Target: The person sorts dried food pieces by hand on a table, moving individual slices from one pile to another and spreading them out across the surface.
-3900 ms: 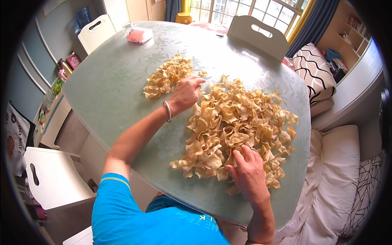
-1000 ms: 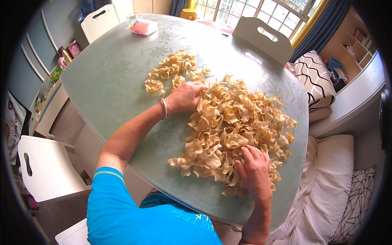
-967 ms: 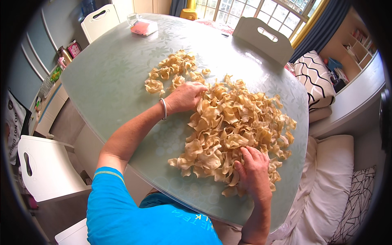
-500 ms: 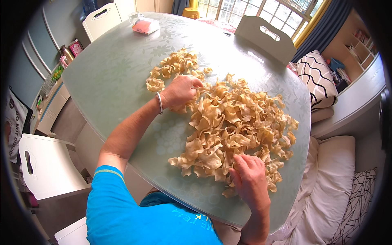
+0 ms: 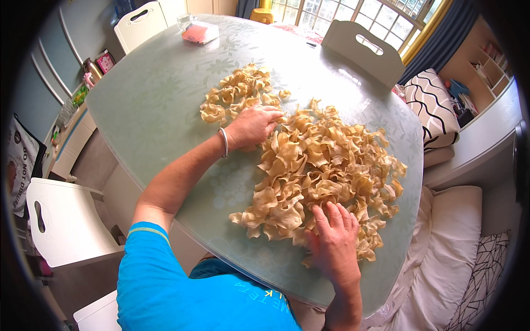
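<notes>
The big pile (image 5: 326,165) is made of lots of thin, curly, pale yellow-brown pieces, and it lies on the shiny pale green worktop (image 5: 138,110). The small pile (image 5: 237,85) has the same kind of pieces (they look a bit like wavy chips) and lies to the left of the big pile and farther away from the person.

The left hand (image 5: 255,127) is at the big pile's upper left edge, beside the small pile. Its fingers bend down, and I cannot tell if they have hold of a piece. A white bracelet (image 5: 224,142) goes around that wrist. The right hand (image 5: 335,237) is on the near side of the big pile. Its fingers are loose and a little apart, with the tips touching the pieces and not squeezing them.

Far past the big pile, to the left, a white and orange-pink pack (image 5: 201,33) sits by a clear glass (image 5: 185,21). Beyond the big pile, to the right, is a chair (image 5: 359,58) with a hole in its back.
</notes>
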A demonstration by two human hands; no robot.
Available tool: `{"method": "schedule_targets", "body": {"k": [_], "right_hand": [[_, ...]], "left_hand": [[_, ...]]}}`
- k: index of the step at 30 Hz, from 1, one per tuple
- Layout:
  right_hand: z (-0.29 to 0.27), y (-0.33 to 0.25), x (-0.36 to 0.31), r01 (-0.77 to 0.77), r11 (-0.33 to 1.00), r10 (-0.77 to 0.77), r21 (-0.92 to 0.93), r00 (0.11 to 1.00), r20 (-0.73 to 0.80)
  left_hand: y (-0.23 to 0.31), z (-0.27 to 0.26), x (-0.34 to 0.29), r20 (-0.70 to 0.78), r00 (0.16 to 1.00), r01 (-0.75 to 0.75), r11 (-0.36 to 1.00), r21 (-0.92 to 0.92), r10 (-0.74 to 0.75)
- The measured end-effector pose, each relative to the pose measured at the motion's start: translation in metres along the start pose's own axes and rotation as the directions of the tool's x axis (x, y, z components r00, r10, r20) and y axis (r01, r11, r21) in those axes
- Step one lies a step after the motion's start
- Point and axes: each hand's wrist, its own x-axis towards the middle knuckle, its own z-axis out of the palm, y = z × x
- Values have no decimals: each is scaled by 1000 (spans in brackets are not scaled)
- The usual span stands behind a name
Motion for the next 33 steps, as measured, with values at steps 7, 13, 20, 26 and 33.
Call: {"method": "schedule_targets", "body": {"k": [7,13,20,26,33], "right_hand": [[6,8,0,-4,1000,4,-3,999,-35],[11,-8,0,120,991,-118,51,992,-36],[8,-11,4,115,992,-116,59,993,8],[13,-9,0,107,993,-107,54,994,2],[10,-3,7,225,969,-226,100,974,-1]], "left_hand": [[13,-2,1,37,999,2,986,-165,4],[22,-11,3,-9,1000,-24,972,-236,23],[4,1,-1,-86,995,-66,963,-260,45],[13,2,8,44,998,-30,949,-314,46],[18,7,20,100,994,-44,994,-100,54]]}}
